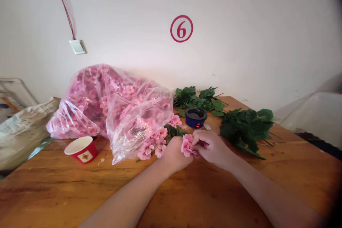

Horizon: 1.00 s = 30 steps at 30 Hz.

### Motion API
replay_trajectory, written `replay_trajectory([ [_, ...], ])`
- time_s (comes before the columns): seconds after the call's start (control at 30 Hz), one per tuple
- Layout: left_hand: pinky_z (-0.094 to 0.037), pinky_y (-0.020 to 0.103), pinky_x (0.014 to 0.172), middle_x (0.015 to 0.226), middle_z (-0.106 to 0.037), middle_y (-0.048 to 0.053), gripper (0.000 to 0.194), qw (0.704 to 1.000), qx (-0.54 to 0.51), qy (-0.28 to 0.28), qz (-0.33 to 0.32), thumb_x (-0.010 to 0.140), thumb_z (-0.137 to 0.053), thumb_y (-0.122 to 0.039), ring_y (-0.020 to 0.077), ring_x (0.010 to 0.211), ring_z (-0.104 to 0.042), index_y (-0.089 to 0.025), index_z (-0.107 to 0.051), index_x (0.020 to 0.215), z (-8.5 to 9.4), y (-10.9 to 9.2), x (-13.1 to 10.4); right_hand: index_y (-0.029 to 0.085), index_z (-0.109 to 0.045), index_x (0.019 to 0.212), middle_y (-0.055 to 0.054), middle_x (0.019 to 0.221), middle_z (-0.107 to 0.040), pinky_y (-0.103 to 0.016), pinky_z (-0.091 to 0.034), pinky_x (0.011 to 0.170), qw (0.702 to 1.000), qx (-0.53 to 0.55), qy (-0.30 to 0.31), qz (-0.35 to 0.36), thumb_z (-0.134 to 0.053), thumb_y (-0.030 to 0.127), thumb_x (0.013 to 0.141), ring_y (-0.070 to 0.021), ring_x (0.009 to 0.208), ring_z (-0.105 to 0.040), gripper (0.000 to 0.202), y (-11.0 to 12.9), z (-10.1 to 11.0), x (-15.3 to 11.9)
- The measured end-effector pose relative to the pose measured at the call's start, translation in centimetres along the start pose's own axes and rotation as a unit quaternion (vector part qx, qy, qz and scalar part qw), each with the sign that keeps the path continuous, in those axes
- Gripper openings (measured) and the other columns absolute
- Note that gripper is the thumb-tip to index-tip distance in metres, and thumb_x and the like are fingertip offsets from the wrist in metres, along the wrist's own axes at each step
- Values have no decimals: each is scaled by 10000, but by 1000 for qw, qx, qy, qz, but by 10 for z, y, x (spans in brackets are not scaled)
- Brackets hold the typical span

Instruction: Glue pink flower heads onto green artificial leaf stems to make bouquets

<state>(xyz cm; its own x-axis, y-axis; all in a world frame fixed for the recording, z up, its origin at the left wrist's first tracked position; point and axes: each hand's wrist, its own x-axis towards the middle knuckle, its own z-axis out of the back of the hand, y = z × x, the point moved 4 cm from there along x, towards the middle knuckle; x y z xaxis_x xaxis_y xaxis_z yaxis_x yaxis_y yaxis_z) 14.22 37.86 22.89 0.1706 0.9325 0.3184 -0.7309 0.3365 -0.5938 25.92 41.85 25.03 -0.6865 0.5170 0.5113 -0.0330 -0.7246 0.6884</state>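
Pink artificial flowers (187, 145) show between my two hands, over the middle of the wooden table. My right hand (210, 146) is closed with its fingertips pinched on these flowers. My left hand (176, 154) is curled just left of them; its fingers are mostly hidden behind the blossoms, so its hold cannot be made out. More loose pink flowers (153, 145) lie left of my left hand, beside a green leaf (173, 131). Just beyond my hands stands a small dark blue pot (196, 118) with dark contents and a lit red light.
A large clear plastic bag of pink flowers (107, 103) fills the back left of the wooden table (120, 192). In front of it stands a red paper cup (81, 149). Green leaves lie in a back pile (200, 99) and a right pile (247, 128). A wall rises behind.
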Motion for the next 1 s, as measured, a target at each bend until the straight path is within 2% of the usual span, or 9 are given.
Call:
replay_trajectory([
  [0.07,-396,208,565,657,-623,8,152,1000,15,7,3,691,-507,-108,135,645,-560,-155,-643,643,-1,1,0,217,-513,653,9,633,-600,-251,-447,495,1000,-21,12,-7,-571,110,778,-133,537,-584,174,-3,-2,0],
  [0.17,-394,214,558,654,-636,22,167,999,37,18,-1,702,-503,-117,144,633,-573,-159,-644,622,-1,0,0,232,-500,717,32,579,-604,-243,-436,458,998,14,28,-46,-511,85,778,-132,482,-588,159,-10,-6,-2],
  [0.3,-394,221,555,657,-640,30,131,998,54,24,-17,676,-518,-111,149,617,-573,-161,-630,631,-3,-3,0,249,-525,857,52,603,-600,-234,-419,460,999,-2,-7,-54,-504,47,716,-124,488,-570,247,-13,-7,-3],
  [0.43,-397,219,585,665,-625,12,125,998,39,13,-48,673,-513,-95,137,631,-559,-162,-617,655,-3,-1,-1,233,-521,707,48,561,-588,-236,-370,465,996,-78,-20,-37,-529,47,697,-126,495,-550,186,-14,-4,-3],
  [0.53,-367,216,557,602,-569,1,125,998,38,23,-50,675,-503,-86,117,589,-506,-148,-564,585,-1,4,1,217,-507,634,34,568,-577,-253,-369,514,989,-143,-20,11,-541,45,711,-123,509,-524,191,-9,-2,-2],
  [0.67,-355,196,548,610,-555,-9,137,997,-49,48,-35,692,-480,-71,96,598,-476,-134,-528,580,1,11,8,206,-559,681,-10,689,-602,-267,-404,581,985,-159,36,47,-527,152,849,-130,598,-535,179,5,-3,-2],
  [0.77,-344,190,539,603,-524,-26,131,993,-103,57,-29,695,-482,-74,79,583,-438,-128,-509,579,-1,16,11,201,-589,728,-34,766,-606,-274,-417,624,983,-161,68,61,-477,195,904,-141,675,-549,208,11,-4,-2],
  [0.9,-288,185,485,532,-431,-51,159,986,-158,62,1,650,-510,-71,63,539,-360,-133,-444,519,-10,26,9,198,-544,660,-16,703,-576,-265,-381,595,982,-167,60,70,-504,146,856,-131,625,-508,206,2,-8,-1],
  [1.0,-308,187,497,554,-466,-47,108,979,-193,71,1,630,-525,-76,66,551,-382,-127,-489,542,-17,30,8,198,-483,633,17,634,-523,-248,-330,551,986,-153,49,55,-548,117,790,-110,559,-453,188,-10,-13,-1],
])
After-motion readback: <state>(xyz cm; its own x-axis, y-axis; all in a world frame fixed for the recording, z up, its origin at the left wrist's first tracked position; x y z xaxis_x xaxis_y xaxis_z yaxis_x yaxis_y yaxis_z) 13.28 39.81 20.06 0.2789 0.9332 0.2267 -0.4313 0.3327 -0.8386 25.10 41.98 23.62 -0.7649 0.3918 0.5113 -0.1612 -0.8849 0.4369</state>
